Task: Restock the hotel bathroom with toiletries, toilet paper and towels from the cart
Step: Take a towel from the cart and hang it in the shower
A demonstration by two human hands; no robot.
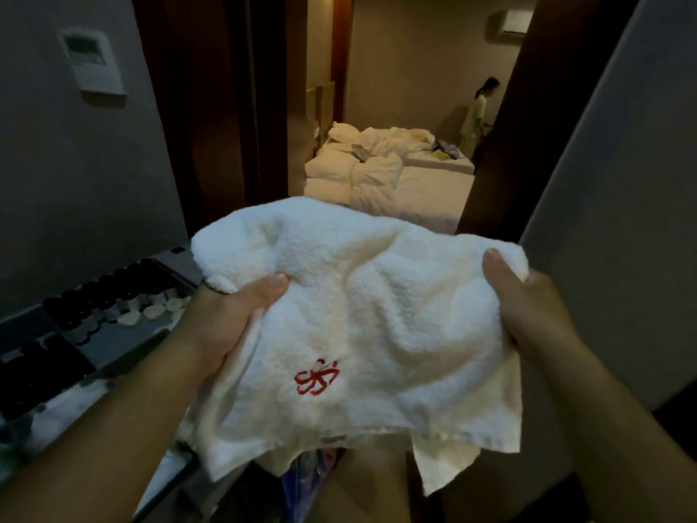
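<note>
Cart tray (pixel 126 343) (bottles (pixel 100 298) inside) beside towel (pixel 358 315)

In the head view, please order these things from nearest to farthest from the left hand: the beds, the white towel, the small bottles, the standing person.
1. white towel: gripped by the left hand itself.
2. small bottles: on the cart, just to the left.
3. beds: in the room ahead.
4. standing person: beyond the beds, at the far right.

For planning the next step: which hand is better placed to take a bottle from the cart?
Probably the left hand: the bottles stand beside it; the right hand is across the towel. Both grip it.
</note>
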